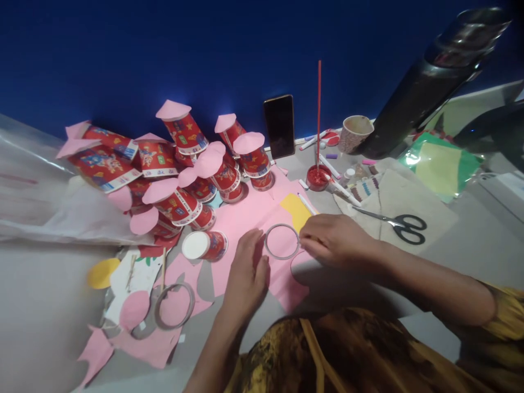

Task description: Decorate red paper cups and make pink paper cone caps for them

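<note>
Grey ring (282,258), one: flat on pink paper (283,281), centre of frame. Hands: apart, flanking it; left hand (248,265) loosely spread, right hand (338,238) curled, grip unclear. Hazard: uneven finger pressure could slide the ring or skew the paper.

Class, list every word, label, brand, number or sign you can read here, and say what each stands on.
No text reads clearly.
Red cups: printed marks along the rim bands, too small and blurred to read.
Phone: dark screen, nothing readable.
Black bottle: no readable lettering.
Pink paper: no lettering visible.
</note>
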`<state>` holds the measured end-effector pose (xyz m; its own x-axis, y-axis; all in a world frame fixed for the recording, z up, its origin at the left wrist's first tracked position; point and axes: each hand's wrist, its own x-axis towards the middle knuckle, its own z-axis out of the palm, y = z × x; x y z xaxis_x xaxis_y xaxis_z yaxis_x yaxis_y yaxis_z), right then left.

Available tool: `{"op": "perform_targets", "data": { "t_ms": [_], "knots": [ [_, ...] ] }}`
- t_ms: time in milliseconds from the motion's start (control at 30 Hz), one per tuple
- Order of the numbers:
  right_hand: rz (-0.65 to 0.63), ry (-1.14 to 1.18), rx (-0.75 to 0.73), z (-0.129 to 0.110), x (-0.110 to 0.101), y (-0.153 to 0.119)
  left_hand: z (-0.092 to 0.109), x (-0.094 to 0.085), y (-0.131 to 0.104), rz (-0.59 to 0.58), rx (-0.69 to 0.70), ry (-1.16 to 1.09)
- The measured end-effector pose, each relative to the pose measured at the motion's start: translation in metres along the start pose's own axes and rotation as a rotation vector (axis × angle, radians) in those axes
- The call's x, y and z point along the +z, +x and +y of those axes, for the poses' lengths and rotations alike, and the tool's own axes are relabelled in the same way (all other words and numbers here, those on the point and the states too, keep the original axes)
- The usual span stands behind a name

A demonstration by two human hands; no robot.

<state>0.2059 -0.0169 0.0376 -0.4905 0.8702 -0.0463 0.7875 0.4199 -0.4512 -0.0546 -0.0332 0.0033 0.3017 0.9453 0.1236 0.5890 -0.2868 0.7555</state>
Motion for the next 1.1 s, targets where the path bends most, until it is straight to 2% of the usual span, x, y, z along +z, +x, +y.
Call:
{"op": "perform_targets", "data": {
  "t_ms": [100,167,233,333,400,467,600,733,833,967,1100],
  "knots": [
    [0.018,0.029,-0.166,0.006,0.015,-0.016,0.005,-0.013,0.006,-0.017,-0.099,-0.15],
    [0.032,-0.002,-0.182,0.01,0.027,-0.02,0.01,-0.021,0.009,0.043,-0.204,-0.254],
    [0.027,-0.039,-0.157,0.013,0.037,-0.02,0.014,-0.025,0.012,0.04,-0.251,-0.278],
    [0.01,-0.071,-0.121,0.015,0.043,-0.018,0.02,-0.02,0.018,-0.087,-0.135,-0.085],
    [0.009,-0.09,-0.124,0.015,0.043,-0.018,0.023,-0.011,0.024,-0.202,0.002,0.064],
    [0.019,-0.123,-0.146,0.015,0.043,-0.019,0.025,-0.002,0.03,-0.282,0.08,0.171],
    [0.053,-0.176,-0.185,0.016,0.044,-0.022,0.025,0.005,0.035,-0.296,0.062,0.264],
    [0.07,-0.18,-0.184,0.016,0.043,-0.024,0.02,-0.009,0.018,-0.21,-0.006,0.178],
    [0.071,-0.18,-0.181,0.016,0.042,-0.024,0.013,-0.014,-0.003,-0.184,0.001,0.218],
    [0.065,-0.172,-0.156,0.015,0.042,-0.023,0.003,-0.006,-0.025,-0.208,0.03,0.264],
    [0.07,-0.167,-0.137,0.014,0.043,-0.023,-0.003,0.001,-0.031,-0.191,0.025,0.26]
  ]
}}
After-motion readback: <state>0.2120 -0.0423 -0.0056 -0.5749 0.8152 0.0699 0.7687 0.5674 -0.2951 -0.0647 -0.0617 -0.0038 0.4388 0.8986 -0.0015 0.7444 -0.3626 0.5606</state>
